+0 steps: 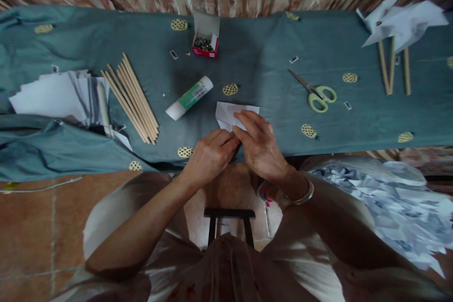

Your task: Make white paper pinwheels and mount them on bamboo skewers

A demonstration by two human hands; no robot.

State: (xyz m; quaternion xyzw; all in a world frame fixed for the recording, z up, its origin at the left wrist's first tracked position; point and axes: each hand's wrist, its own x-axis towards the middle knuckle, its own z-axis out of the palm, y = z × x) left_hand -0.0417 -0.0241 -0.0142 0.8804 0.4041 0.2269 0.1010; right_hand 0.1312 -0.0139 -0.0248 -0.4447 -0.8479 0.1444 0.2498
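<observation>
A small folded white paper (230,112) lies on the teal cloth (262,61) near the table's front edge. My right hand (260,144) rests on the paper's near edge, fingers curled and pressing it down. My left hand (208,155) pinches the paper's near left corner, fingers bent together. Both hands touch each other over the paper. A bangle circles my right wrist.
A glue stick (189,98) lies left of the paper, a bundle of wooden sticks (132,96) and a paper stack (53,96) further left. A red pin box (205,46) sits behind. Green scissors (316,94) and finished paper pinwheels (399,26) lie right. Paper scraps (389,198) fill a bag below.
</observation>
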